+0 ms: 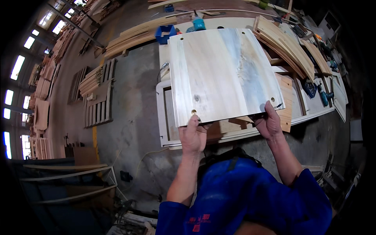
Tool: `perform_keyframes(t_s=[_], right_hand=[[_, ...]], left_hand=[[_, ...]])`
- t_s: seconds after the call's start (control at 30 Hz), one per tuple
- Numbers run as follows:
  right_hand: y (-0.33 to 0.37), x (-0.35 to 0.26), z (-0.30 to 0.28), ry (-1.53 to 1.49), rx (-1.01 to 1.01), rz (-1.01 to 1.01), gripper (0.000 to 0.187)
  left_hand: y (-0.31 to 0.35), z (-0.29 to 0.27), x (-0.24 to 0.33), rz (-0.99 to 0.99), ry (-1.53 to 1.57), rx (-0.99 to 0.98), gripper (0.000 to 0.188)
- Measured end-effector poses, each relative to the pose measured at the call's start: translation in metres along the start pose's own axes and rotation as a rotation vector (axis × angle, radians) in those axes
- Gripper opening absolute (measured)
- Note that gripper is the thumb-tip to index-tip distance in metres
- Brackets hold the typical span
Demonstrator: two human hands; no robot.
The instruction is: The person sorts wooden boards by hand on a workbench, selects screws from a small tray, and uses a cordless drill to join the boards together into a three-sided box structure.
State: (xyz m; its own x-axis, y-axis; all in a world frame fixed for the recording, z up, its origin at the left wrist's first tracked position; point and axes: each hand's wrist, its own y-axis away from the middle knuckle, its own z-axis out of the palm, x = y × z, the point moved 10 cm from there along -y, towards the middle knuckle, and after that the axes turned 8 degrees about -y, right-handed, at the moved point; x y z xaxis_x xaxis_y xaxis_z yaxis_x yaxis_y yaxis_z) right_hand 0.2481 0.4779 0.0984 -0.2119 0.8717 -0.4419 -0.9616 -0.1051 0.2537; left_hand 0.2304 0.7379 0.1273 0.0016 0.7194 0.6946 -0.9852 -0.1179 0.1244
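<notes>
In front of me I hold a pale wooden panel (215, 74) with a bluish-grey streak down its right side and a round hole near each corner. My left hand (192, 135) grips its near left corner, thumb on top beside a hole. At the near right corner my right hand (269, 123) is closed on the edge, thumb on the upper face. The fingers of both hands go out of sight under the panel. Beneath it lies a white frame (162, 113) on the workbench, partly hidden by the panel.
Beyond the panel stand a blue bin (165, 34) and a teal power tool (199, 23). Curved boards (288, 49) are stacked to the right, near a cordless drill (324, 94). Long planks (131, 37) lie at the far left. Slatted pallets (98, 94) rest on the floor.
</notes>
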Motion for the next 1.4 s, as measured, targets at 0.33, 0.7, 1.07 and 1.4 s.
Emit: perform_keyframes(t_s=[0.33,0.7,1.07,1.4], right_hand=[[-0.017,0.066,0.016,0.066,-0.302,0.449,0.068],[-0.152,0.128,0.087,0.331,-0.032,0.148,0.042],[-0.196,0.171,0.242,0.874,-0.494,-0.224,0.044],[-0.261,0.276,0.333,0.685,-0.767,-0.107,0.059]], left_hand=[[0.001,-0.099,0.134,0.148,-0.316,0.021,0.048],[0.056,-0.111,0.194,-0.048,-0.698,-0.177,0.05],[0.087,-0.187,0.156,-0.065,-1.179,0.271,0.035],[0.056,-0.239,0.101,0.11,-1.28,0.469,0.035]])
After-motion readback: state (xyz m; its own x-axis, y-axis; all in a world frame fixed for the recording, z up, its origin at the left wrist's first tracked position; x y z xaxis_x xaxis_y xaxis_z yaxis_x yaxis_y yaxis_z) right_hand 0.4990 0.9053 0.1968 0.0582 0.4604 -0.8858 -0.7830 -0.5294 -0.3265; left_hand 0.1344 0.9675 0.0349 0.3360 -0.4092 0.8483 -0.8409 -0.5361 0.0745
